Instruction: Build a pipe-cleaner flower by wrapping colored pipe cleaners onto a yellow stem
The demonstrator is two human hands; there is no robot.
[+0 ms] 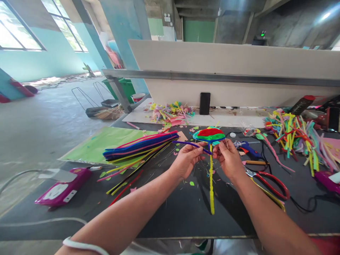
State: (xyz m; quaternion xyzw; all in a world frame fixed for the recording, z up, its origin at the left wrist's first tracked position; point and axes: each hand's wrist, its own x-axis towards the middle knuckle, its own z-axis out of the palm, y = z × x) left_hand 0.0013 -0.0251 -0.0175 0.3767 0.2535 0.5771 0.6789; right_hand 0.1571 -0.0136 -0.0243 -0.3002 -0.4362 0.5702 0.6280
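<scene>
Above the table I hold a craft piece of pipe cleaners, with a rounded red, green and blue top [210,134] on a yellow stem [211,191] that hangs down. My left hand [188,158] pinches a dark purple pipe cleaner [183,143] close to where stem and top meet. On the other side, my right hand [227,156] is closed with its fingertips at the top's lower edge, by the stem. A bundle of blue, pink and yellow pipe cleaners [140,146] lies to the left of my left hand.
Red-handled scissors [273,182] and a blue glue gun [248,148] lie right of my hands. A phone [204,103] stands against the back board. Pipe cleaner pieces are heaped at the back [172,113] and right [294,134]. A purple pack [65,186] lies at left.
</scene>
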